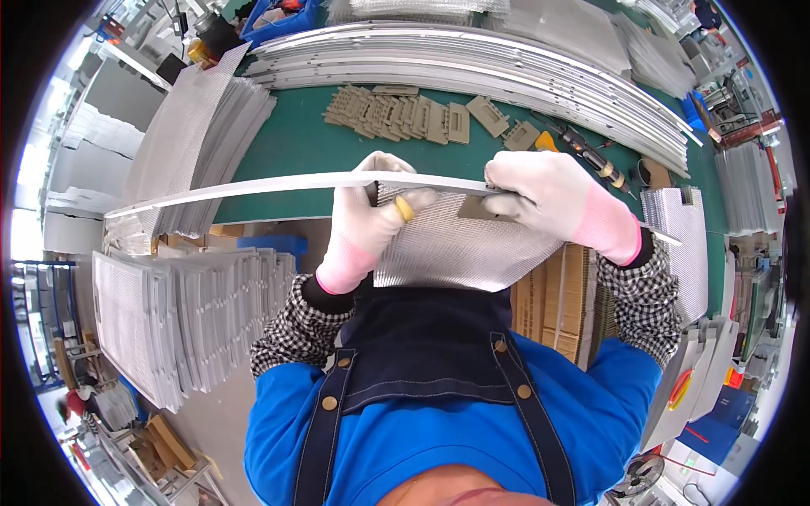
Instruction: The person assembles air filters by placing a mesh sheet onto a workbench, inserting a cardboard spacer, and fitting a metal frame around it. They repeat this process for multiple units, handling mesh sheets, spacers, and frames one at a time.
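A long, thin white metal strip point(278, 182) runs across in front of me. Its near side meets the edge of a silver mesh sheet point(464, 253), which hangs down toward my apron. My left hand point(369, 215), in a white glove with a yellow band on one finger, is closed around the strip and the mesh edge, thumb on the near side. My right hand point(544, 196), gloved too, grips the strip farther right. Under its thumb a small grey-beige plate point(481, 208) lies against the mesh, partly hidden by the fingers.
Beige plastic plates point(384, 114) lie on the green table point(295, 126), beside a power screwdriver point(586, 156). Long metal strips point(472, 55) are stacked behind them. Mesh sheets point(190, 135) pile up at left, and framed panels point(194, 312) stand below. Cardboard point(548, 295) is beneath the table.
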The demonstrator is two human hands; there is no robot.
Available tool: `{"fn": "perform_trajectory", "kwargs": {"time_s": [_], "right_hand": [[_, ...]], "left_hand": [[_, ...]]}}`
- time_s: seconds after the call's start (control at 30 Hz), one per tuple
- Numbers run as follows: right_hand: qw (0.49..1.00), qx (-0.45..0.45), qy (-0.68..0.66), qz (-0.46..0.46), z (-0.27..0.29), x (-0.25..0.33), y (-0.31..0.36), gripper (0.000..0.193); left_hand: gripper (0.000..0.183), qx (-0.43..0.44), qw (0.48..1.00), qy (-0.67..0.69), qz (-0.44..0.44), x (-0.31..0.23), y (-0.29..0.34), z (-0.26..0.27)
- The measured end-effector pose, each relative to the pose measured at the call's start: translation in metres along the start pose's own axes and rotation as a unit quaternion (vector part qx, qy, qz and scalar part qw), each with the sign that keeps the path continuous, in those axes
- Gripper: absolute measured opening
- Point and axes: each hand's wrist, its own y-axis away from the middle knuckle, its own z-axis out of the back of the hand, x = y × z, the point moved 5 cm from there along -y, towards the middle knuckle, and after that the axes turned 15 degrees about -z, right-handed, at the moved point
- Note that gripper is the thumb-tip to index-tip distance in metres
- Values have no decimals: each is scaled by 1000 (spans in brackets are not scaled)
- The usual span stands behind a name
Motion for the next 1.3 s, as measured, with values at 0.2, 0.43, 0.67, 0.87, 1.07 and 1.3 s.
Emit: {"fn": "perform_trajectory", "kwargs": {"time_s": [0.2,0.43,0.67,0.87,1.07,1.3], "right_hand": [[998,0,-57,4,1,-5,2,22],[1000,9,11,4,0,-5,-7,22],[995,95,-14,-1,8,-4,-1,21],[991,116,-48,-39,-5,-9,-3,23],[992,-13,-56,-114,8,-72,29,25],[978,33,-114,-169,2,-108,57,20]], "left_hand": [[24,58,996,55,28,-4,-2,-3],[18,68,995,-19,67,0,-1,-12],[20,126,991,-34,-31,-7,1,-4],[38,134,991,22,13,-2,-2,-13],[36,34,986,156,52,23,-4,25],[33,9,974,226,30,32,3,28]]}}
